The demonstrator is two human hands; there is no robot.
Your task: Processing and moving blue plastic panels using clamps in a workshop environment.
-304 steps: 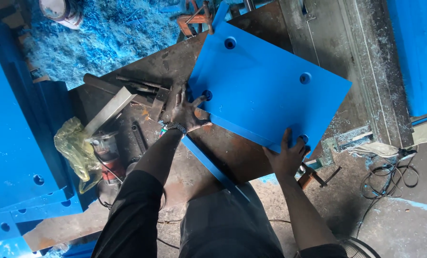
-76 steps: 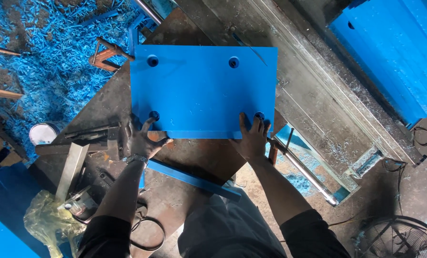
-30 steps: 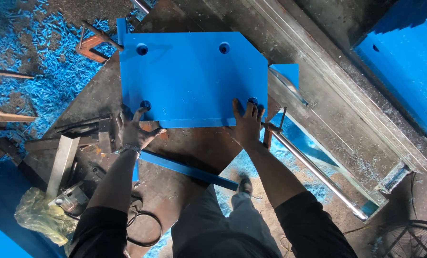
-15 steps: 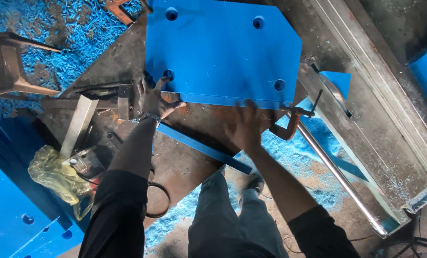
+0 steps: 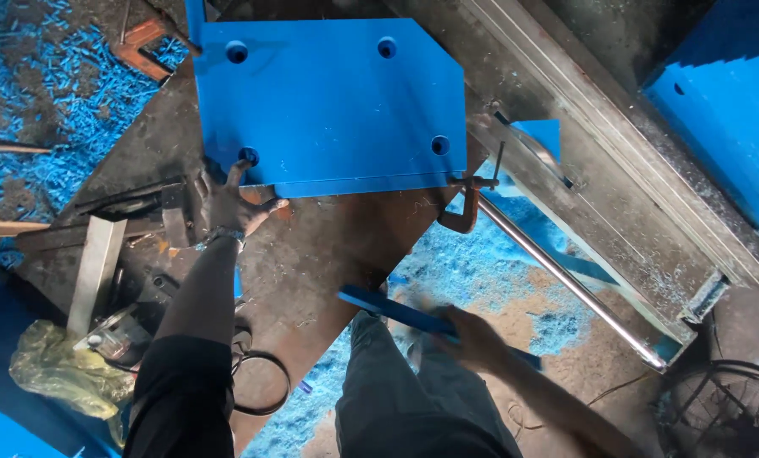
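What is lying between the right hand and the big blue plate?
In the head view, bare rusty tabletop and a brown clamp at the blue plate edge lie between it and the right hand, which grips a blue strip.

One package only: crumpled yellowish clear plastic bag, lower left, on the dark floor beside the rusty workbench, just left of the person's left sleeve, below a pale metal bar. Semi-transparent, wrinkled; contents cannot be made out. No labels, signs or screens visible anywhere in the head view.
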